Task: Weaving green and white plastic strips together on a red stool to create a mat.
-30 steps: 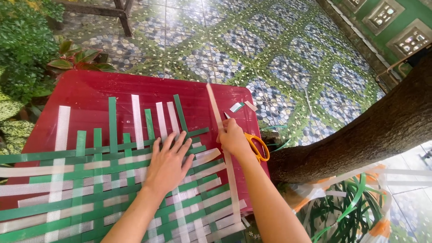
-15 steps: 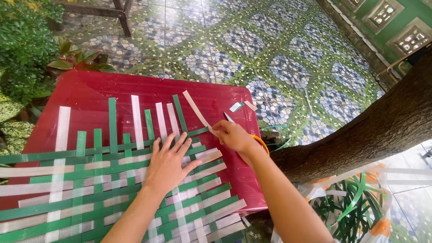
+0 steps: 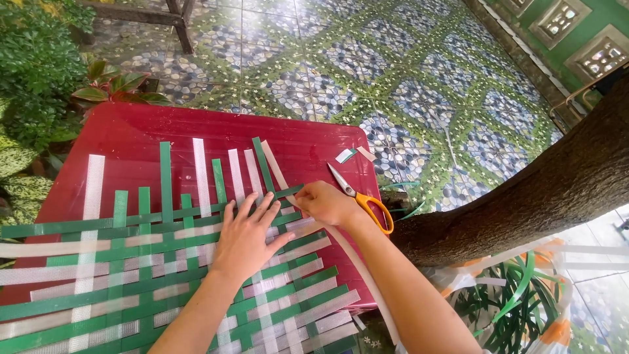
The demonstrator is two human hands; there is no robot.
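A woven mat (image 3: 157,275) of green and white plastic strips lies on a red table (image 3: 131,131). My left hand (image 3: 246,236) presses flat on the weave, fingers spread. My right hand (image 3: 327,203) pinches a long white strip (image 3: 278,172) at the mat's right edge; the strip runs from the table's middle back under my forearm and off the near edge. Scissors (image 3: 360,196) with orange handles lie on the table just right of my right hand.
Small cut strip scraps (image 3: 354,155) lie near the table's right corner. A thick tree trunk (image 3: 544,190) slants at the right, with a bag of strips (image 3: 517,288) below it. Leafy plants (image 3: 33,85) crowd the left. Patterned floor tiles (image 3: 393,65) lie beyond.
My right hand has swung the white strip's far end leftward and lowered it against the mat's edge. The scissors, earlier hidden by that hand, now show. My left hand stays put.
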